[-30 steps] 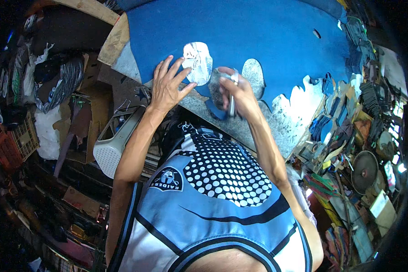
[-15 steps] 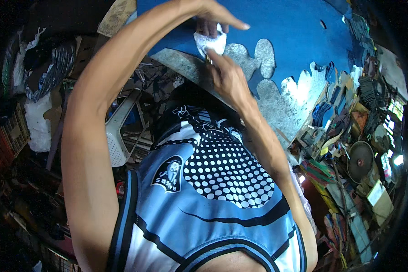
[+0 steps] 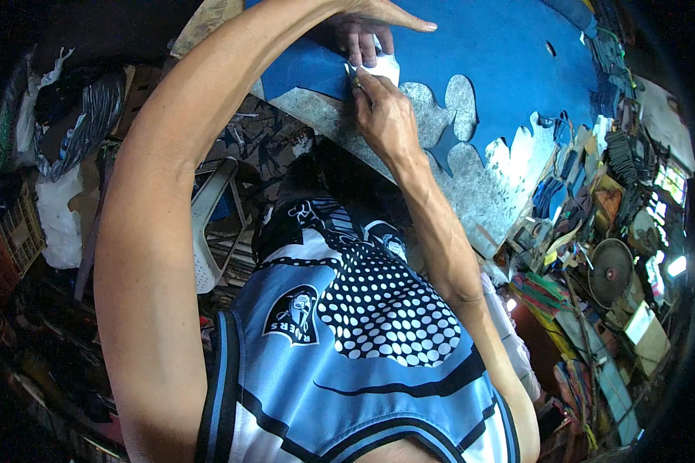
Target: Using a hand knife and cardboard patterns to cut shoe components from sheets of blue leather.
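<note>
1. White piece (image 3: 388, 71): approx 12 o'clock in head view, lying flat on blue sheet (image 3: 494, 54). Far end's under your fingers, so full outline n/a.
2. Handling (my guess): light, thin, stiff-ish like card; edge may bend or crease if pushed. Prob. slides easily on the sheet w/o weight on it.
3. Best hold: flat fingertips, spread on its face, away from the near-left edge. Pinching the rim would likely lift or skew it.
4. Blue sheet: looks soft, foam- or felt-like, big and floppy; likely drags if pulled from one side. Press down, don't tug.
5. Your L hand (image 3: 367, 38): at piece's 11 o'clock, arm arched over from 8. Fingers extended, tips down on the piece; thumb stuck out wide toward 3. Not gripping anything AFAICT.
6. Your R hand (image 3: 386, 116): at piece's 6 o'clock, narrow, fingers bunched round a slim tool (image 3: 356, 82) at the piece's 8 o'clock edge. Tool's mostly hidden; can't tell exact type, or if its tip touches the sheet.
7. Nearby: lobed grey patch (image 3: 427, 108) at piece's 4 o'clock, grey oval (image 3: 462, 108) just beyond. Both look like bare backing, prob. firmer than the sheet.
</note>
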`<state>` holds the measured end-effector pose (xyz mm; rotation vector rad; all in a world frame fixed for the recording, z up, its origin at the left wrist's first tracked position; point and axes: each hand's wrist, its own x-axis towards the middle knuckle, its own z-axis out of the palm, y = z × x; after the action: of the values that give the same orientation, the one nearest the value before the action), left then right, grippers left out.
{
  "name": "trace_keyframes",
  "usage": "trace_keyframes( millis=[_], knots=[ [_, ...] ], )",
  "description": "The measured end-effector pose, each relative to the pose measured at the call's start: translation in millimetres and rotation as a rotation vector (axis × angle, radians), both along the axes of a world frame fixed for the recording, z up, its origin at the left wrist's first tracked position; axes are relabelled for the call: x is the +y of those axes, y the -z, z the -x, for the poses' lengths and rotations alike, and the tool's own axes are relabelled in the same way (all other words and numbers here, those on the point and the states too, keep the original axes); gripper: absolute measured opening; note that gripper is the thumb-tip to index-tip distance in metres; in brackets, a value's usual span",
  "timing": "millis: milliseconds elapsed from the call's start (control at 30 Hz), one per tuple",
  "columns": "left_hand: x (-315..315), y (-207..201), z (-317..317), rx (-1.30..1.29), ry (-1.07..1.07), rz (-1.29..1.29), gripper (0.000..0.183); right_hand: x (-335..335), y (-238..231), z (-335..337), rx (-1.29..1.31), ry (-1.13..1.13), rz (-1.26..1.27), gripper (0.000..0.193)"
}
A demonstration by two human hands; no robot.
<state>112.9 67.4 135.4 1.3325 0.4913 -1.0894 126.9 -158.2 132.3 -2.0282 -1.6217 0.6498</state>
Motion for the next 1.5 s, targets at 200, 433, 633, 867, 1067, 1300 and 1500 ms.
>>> trace_keyframes(
  millis=[200,433,633,867,1067,1300,1500],
  knots=[
    [-1.1,5.2,6.5,-0.014,-0.016,0.007,0.123,0.5,3.2,1.1,-0.014,-0.015,-0.026,0.028],
    [-10.8,9.4,13.2,-0.011,-0.025,0.014,0.125,1.1,2.8,4.7,-0.115,-0.039,0.081,0.033],
    [-22.7,24.3,21.4,0.008,-0.278,0.204,0.122,0.2,5.7,3.8,-0.117,-0.044,0.059,0.033],
    [-29.8,24.7,22.6,-0.119,-0.117,0.075,0.101,-0.7,1.3,4.7,-0.138,-0.045,0.044,0.032],
    [-63.8,20.8,33.3,-0.392,-0.278,-0.642,0.104,-6.1,-1.7,7.1,-0.149,-0.037,0.063,0.031],
    [-67.7,11.9,34.8,-0.378,-0.141,-0.702,0.1,-19.5,-9.5,5.6,-0.109,-0.026,0.079,0.03],
    [-77.1,11.2,39.5,-0.382,-0.109,-0.807,0.091,-34.9,-15.4,0.7,-0.073,-0.031,0.081,0.031]
  ],
)
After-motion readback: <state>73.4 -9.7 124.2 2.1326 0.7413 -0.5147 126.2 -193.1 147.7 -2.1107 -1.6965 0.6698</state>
